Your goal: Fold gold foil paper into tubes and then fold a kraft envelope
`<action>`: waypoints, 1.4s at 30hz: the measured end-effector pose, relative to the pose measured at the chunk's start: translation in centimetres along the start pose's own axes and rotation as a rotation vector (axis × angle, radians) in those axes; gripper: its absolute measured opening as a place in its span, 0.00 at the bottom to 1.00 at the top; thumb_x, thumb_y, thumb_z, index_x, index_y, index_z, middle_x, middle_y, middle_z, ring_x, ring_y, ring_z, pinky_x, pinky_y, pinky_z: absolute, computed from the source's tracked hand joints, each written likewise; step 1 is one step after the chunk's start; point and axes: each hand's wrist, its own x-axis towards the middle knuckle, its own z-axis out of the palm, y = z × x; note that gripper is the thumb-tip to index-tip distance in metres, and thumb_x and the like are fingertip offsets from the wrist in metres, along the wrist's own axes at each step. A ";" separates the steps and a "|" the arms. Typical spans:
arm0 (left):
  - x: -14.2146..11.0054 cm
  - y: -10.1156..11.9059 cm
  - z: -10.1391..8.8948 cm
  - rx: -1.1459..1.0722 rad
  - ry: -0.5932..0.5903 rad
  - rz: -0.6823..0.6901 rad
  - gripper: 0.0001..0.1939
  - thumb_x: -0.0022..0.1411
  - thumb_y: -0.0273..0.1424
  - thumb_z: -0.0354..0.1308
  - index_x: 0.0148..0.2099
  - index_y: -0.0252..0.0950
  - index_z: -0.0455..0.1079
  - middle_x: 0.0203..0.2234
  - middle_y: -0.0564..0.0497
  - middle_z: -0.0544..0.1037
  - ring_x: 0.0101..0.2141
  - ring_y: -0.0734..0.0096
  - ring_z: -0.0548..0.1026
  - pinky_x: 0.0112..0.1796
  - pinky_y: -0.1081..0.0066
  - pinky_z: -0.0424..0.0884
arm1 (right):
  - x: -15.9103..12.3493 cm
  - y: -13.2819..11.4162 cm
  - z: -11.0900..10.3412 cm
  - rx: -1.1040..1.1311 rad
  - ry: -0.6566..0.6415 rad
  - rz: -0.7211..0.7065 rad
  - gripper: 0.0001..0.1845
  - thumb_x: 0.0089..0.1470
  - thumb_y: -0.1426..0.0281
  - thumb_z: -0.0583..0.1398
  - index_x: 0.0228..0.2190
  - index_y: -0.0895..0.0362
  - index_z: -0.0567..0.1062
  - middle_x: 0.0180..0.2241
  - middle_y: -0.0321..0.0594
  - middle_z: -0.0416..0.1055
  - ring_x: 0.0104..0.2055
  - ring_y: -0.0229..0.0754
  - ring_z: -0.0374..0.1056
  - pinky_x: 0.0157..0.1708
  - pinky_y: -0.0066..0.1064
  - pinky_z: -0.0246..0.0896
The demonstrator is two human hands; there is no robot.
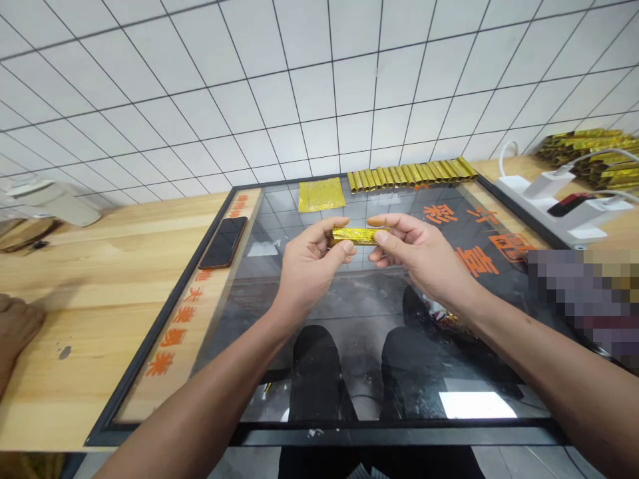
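Head view: we find the left hand (310, 267) and right hand (418, 256) each pinching one end of a shiny gold foil tube (358, 235), above a pale wooden table (100, 279).

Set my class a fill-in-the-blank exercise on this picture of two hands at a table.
1. The left hand and right hand hold one ____ foil roll between them.
2. A flat foil sheet lies to the ____ of a row of foil rolls.
3. A white power strip sits to the ____ of both hands.

Missing words: gold; left; right.
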 end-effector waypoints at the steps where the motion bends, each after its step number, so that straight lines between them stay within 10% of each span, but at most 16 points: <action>1: 0.0 0.0 0.0 0.001 0.008 0.004 0.21 0.58 0.29 0.72 0.54 0.36 0.79 0.38 0.50 0.84 0.32 0.73 0.80 0.37 0.69 0.83 | 0.0 0.2 0.0 -0.059 -0.023 -0.037 0.23 0.56 0.57 0.74 0.50 0.53 0.82 0.36 0.37 0.81 0.33 0.41 0.77 0.35 0.34 0.75; 15: -1.1 1.2 0.4 0.437 -0.159 0.250 0.08 0.63 0.23 0.66 0.44 0.40 0.80 0.34 0.53 0.75 0.34 0.72 0.73 0.34 0.72 0.70 | -0.3 1.0 0.0 -0.606 -0.275 -0.362 0.17 0.72 0.55 0.61 0.42 0.53 0.82 0.38 0.41 0.78 0.41 0.47 0.73 0.43 0.37 0.65; 42: -1.0 0.5 0.6 0.196 -0.091 0.036 0.09 0.63 0.28 0.67 0.47 0.40 0.77 0.39 0.51 0.80 0.36 0.69 0.79 0.37 0.68 0.75 | -0.6 1.3 0.4 -0.554 -0.257 -0.224 0.12 0.66 0.58 0.66 0.35 0.53 0.79 0.31 0.34 0.72 0.33 0.41 0.65 0.35 0.33 0.60</action>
